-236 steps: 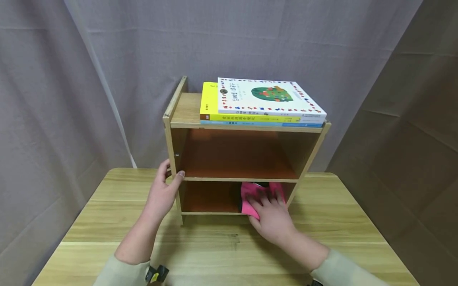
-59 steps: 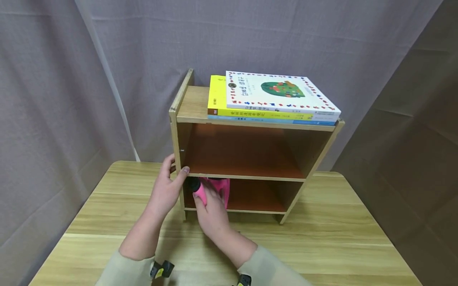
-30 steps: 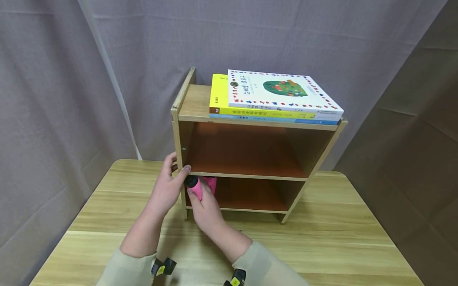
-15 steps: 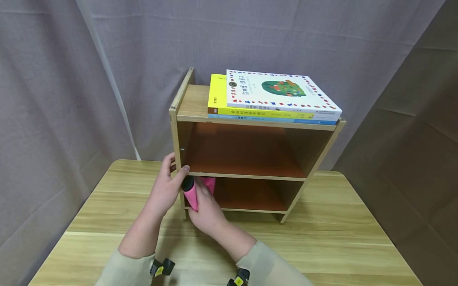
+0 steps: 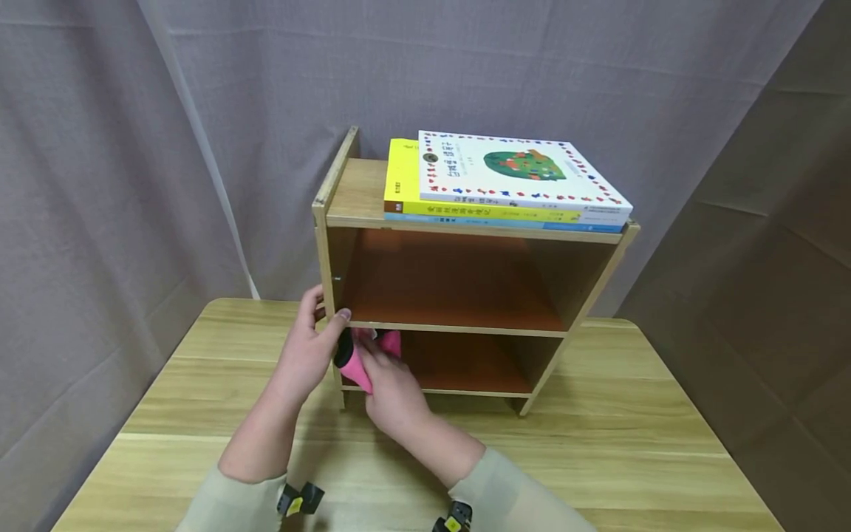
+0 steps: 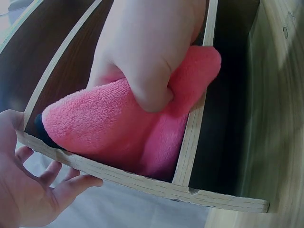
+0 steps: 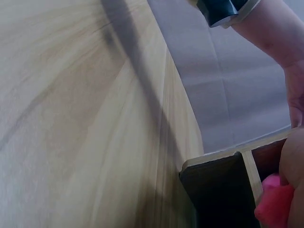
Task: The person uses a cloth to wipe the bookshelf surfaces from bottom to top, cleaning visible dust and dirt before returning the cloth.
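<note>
A small wooden shelf (image 5: pixel 459 277) with two open compartments stands on the table. My left hand (image 5: pixel 309 351) grips its left side panel (image 5: pixel 323 258), thumb on the front edge and fingers round the outside. Inside the lower compartment's left end, my right hand (image 5: pixel 399 399) holds a pink fluffy cloth (image 5: pixel 354 371) with a black part. The left wrist view shows the right thumb curled over the bunched cloth (image 6: pixel 95 118), which lies against the side panel and the bottom board. Only a bit of the cloth (image 7: pixel 275 204) shows in the right wrist view; the fingertips are hidden.
On the shelf top lie a white book (image 5: pixel 518 170), a yellow book (image 5: pixel 402 177) and a blue one (image 5: pixel 465 220), stacked flat. The wooden table (image 5: pixel 598 458) reaches out on both sides. Grey curtains (image 5: pixel 266 148) hang behind and a brownish one (image 5: pixel 764 258) at right.
Since the oldest frame, my right hand has carried the cloth from the right end of the lower compartment to the left end. Lately the cloth has only shifted and turned slightly there. My left hand keeps its hold.
</note>
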A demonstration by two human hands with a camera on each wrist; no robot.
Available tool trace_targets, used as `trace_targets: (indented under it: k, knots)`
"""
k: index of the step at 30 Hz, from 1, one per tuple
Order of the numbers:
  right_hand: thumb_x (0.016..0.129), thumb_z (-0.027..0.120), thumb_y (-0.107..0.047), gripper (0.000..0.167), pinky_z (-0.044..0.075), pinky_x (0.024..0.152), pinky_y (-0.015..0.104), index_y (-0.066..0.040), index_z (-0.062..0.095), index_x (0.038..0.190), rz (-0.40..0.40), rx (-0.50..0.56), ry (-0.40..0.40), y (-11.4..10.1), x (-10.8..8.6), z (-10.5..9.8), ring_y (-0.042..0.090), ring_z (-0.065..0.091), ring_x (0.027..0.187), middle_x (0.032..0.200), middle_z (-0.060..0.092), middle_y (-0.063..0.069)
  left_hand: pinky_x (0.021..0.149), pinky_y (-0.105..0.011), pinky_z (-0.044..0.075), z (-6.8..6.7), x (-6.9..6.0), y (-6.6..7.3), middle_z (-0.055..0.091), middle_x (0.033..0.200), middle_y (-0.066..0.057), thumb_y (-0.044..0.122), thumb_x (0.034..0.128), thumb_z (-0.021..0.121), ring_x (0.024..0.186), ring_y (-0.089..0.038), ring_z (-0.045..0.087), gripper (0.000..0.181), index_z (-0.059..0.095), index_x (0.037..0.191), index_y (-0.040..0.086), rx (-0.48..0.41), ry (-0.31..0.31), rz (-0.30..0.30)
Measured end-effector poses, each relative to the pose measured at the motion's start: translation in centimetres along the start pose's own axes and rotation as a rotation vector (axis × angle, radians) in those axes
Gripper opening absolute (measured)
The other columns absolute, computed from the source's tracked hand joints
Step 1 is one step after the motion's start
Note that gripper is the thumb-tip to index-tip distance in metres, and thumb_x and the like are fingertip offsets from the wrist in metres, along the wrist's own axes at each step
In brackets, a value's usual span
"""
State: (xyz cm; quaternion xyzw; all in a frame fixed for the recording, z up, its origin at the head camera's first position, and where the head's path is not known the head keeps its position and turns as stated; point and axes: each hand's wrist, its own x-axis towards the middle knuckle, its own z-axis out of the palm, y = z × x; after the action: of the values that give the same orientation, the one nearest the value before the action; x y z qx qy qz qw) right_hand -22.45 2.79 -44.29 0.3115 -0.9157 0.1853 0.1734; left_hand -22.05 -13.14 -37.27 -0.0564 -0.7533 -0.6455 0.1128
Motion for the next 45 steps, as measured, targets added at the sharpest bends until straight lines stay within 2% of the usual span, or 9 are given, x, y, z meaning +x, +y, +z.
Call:
trace_targets:
  k: [6,13,18,22,30,35,38,40,45]
  knots:
    - [0.073,0.074,0.003,0.088,0.052,0.094,0.041,-0.016,0.04,0.152,-0.025,-0.103,-0.011,0.0,0.0,-0.4,0.023,0.054,0.128,0.151,0.046,0.003,0.087,-0.046,0.049,-0.1,-0.1,0.2,0.041,0.143,-0.009,0.026,0.1006,0.057,0.13,-0.029,0.041,0.045,0.041,0.143,0.024,0.0,0.002,-0.013]
    - [0.074,0.077,-0.003,0.079,0.054,0.088,0.045,-0.025,0.052,0.145,-0.035,-0.185,-0.027,0.3,-0.1,-0.5,0.026,0.061,0.116,0.149,0.049,0.0,0.099,-0.055,0.041,-0.3,-0.1,0.1,0.041,0.144,-0.009,0.028,0.1007,0.057,0.131,-0.03,0.04,0.046,0.041,0.143,0.025,0.006,0.0,-0.012]
    - [0.077,0.08,-0.01,0.063,0.056,0.082,0.045,-0.032,0.063,0.134,-0.095,-0.284,-0.016,0.4,-0.2,-0.5,0.027,0.063,0.11,0.142,0.054,0.0,0.098,-0.054,0.045,-0.4,-0.1,0.1,0.04,0.144,-0.012,0.025,0.1009,0.056,0.13,-0.032,0.04,0.046,0.04,0.144,0.022,-0.008,-0.002,-0.009]
    - [0.08,0.079,-0.014,0.056,0.056,0.08,0.046,-0.037,0.066,0.129,-0.133,-0.353,-0.044,0.3,-0.3,-0.6,0.029,0.063,0.11,0.141,0.056,0.001,0.097,-0.051,0.048,-0.3,-0.1,0.1,0.04,0.143,-0.011,0.023,0.1008,0.056,0.13,-0.031,0.04,0.046,0.04,0.144,0.021,-0.024,-0.004,0.0]
    - [0.078,0.078,-0.019,0.06,0.055,0.081,0.05,-0.034,0.063,0.133,-0.199,-0.365,-0.062,1.2,-0.9,-0.6,0.034,0.058,0.119,0.145,0.052,0.004,0.097,-0.05,0.048,0.0,0.0,0.1,0.04,0.144,-0.011,0.02,0.1003,0.057,0.13,-0.031,0.041,0.047,0.04,0.144,0.019,-0.031,-0.001,0.019]
    - [0.084,0.074,-0.047,0.058,0.054,0.085,0.051,-0.033,0.059,0.138,-0.222,-0.361,-0.076,1.6,-1.2,-0.6,0.033,0.052,0.127,0.15,0.047,0.003,0.097,-0.05,0.048,0.0,-0.1,0.2,0.041,0.144,-0.01,0.021,0.1004,0.057,0.13,-0.031,0.041,0.047,0.04,0.144,0.02,-0.023,-0.005,0.017]
    - [0.085,0.064,-0.066,0.062,0.053,0.085,0.051,-0.033,0.06,0.138,-0.217,-0.343,-0.07,1.8,-1.3,-0.6,0.033,0.05,0.129,0.15,0.046,0.002,0.097,-0.049,0.048,0.0,0.0,0.3,0.041,0.144,-0.009,0.021,0.1003,0.057,0.131,-0.03,0.041,0.047,0.04,0.144,0.02,-0.018,-0.008,0.015]
    - [0.087,0.055,-0.072,0.064,0.053,0.084,0.051,-0.033,0.061,0.136,-0.214,-0.334,-0.056,1.8,-1.3,-0.6,0.032,0.05,0.129,0.15,0.047,0.001,0.097,-0.049,0.048,0.0,-0.1,0.3,0.041,0.143,-0.008,0.022,0.1003,0.057,0.131,-0.029,0.041,0.047,0.041,0.144,0.02,-0.015,-0.008,0.013]
    - [0.092,0.049,-0.068,0.056,0.053,0.084,0.051,-0.034,0.063,0.134,-0.23,-0.356,-0.031,2.1,-1.4,-0.4,0.031,0.052,0.127,0.148,0.049,0.001,0.097,-0.049,0.048,0.0,0.0,0.3,0.041,0.144,-0.007,0.022,0.1,0.058,0.13,-0.029,0.042,0.047,0.041,0.144,0.021,-0.016,-0.008,0.008]
